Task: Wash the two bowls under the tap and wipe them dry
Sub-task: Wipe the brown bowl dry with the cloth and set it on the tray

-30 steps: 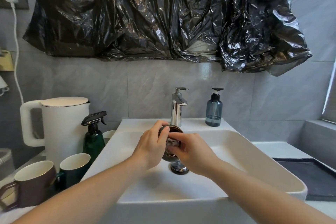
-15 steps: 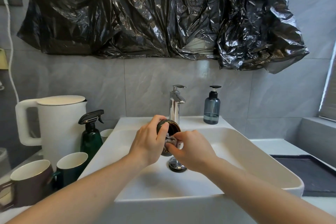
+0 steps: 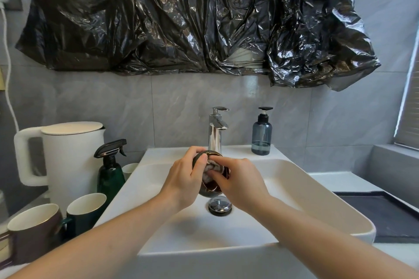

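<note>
A small dark bowl [image 3: 209, 189] with a brown glossy inside is held tilted over the white sink [image 3: 294, 188], just in front of the chrome tap [image 3: 216, 129]. My left hand [image 3: 184, 180] grips the bowl by its rim and outer wall. My right hand [image 3: 240, 182] pinches a pale crumpled cloth [image 3: 212, 169] and presses it inside the bowl. No water runs from the tap. A second bowl is not in view.
The drain plug [image 3: 219, 205] lies below the bowl. A blue soap dispenser [image 3: 261, 135] stands right of the tap. Left of the sink stand a green spray bottle [image 3: 110, 172], a white kettle [image 3: 68, 161] and two mugs [image 3: 85, 210]. A dark mat [image 3: 383, 213] lies at the right.
The cloth and my right hand's fingers have shifted a little inside the bowl. Both hands and the bowl stay in the same place over the drain.
</note>
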`<state>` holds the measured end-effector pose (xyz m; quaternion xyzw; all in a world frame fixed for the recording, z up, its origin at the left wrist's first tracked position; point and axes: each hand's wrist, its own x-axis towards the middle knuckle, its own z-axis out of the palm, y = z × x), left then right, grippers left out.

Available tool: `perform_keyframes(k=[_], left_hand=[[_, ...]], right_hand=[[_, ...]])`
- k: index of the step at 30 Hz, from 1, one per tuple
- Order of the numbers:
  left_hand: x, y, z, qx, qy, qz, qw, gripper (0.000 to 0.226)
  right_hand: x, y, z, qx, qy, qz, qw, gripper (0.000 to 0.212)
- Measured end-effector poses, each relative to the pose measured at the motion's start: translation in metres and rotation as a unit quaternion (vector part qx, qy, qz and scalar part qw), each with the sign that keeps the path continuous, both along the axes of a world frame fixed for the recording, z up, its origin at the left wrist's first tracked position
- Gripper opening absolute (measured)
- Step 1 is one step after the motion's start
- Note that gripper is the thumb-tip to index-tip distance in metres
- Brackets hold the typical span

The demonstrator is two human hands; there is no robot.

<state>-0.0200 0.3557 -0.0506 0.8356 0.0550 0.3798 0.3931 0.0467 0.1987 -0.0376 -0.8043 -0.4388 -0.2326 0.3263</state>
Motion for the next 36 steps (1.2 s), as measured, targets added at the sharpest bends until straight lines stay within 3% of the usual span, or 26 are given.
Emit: perform_keyframes(k=[5,8,11,19,24,26,30,36], left_hand=[[-0.003,-0.002,0.002,0.056,0.014,0.013,0.998,0.027],[-0.005,0.001,0.001,0.091,0.020,0.026,0.995,0.036],[-0.007,0.002,0.001,0.090,0.026,0.027,0.995,0.025],[-0.006,0.001,0.002,0.046,0.020,0.011,0.999,0.032],[-0.008,0.000,0.001,0.010,0.010,-0.008,1.000,0.025],[-0.007,-0.001,0.003,-0.007,0.004,-0.014,1.000,0.028],[-0.005,-0.003,0.002,-0.025,0.011,-0.031,0.999,0.027],[-0.004,-0.011,0.003,-0.040,0.007,-0.042,0.998,0.033]], right_hand=[[0.003,-0.001,-0.002,-0.019,0.025,-0.035,0.999,0.026],[0.005,0.001,-0.007,-0.068,0.081,-0.011,0.994,0.036],[0.007,0.002,-0.009,-0.069,0.096,0.016,0.993,0.051],[0.007,-0.005,-0.007,-0.046,0.202,0.152,0.966,0.014],[0.009,-0.007,-0.008,-0.032,0.233,0.169,0.957,0.017],[0.008,-0.006,-0.007,-0.015,0.216,0.152,0.964,0.015],[0.007,-0.001,-0.003,0.041,0.064,0.014,0.997,0.031],[0.005,-0.003,0.004,0.081,-0.030,-0.055,0.995,0.024]])
